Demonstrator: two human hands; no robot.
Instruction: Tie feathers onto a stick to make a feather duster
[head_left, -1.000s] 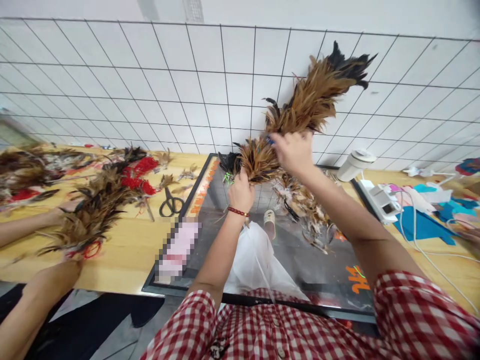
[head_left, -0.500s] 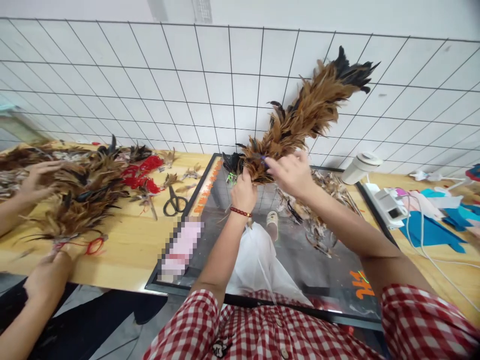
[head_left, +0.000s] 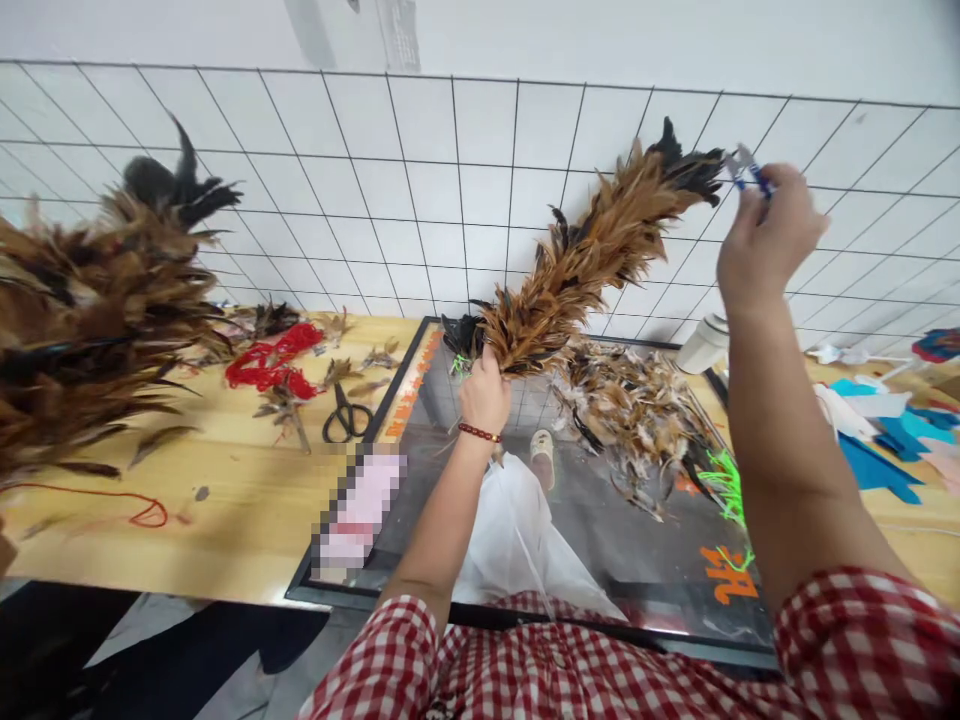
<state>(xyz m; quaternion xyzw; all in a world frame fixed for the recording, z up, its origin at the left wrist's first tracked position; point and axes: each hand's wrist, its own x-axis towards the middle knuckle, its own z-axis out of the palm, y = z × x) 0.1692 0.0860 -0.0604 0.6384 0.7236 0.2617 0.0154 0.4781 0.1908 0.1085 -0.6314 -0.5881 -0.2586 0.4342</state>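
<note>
The feather bundle (head_left: 585, 265) is held slanting upward in front of the tiled wall (head_left: 337, 190), its lower end near the far edge of the black-framed panel (head_left: 585, 545). That end is gripped in the left hand (head_left: 486, 392), while small blue-handled snips (head_left: 748, 163) are grasped in the right hand (head_left: 778, 240), beside the bundle's black tip. Brown feathers are packed along the whole visible length, so the covering is judged well advanced; a heap of loose feathers (head_left: 637, 410) is left unattached on the panel. Whether the gripped end is fastened cannot be told. Beside the left hand, a black tuft (head_left: 461, 336) is seen. Green thread (head_left: 724, 485) is strewn at the panel's right, and a white cup (head_left: 703, 345) is set near its far corner. Farther left, scissors (head_left: 346, 415) and red thread (head_left: 277, 360) are laid on the wooden table (head_left: 225, 530), near a second bundle (head_left: 97, 300); only the heap is judged likely to be brushed against
</note>
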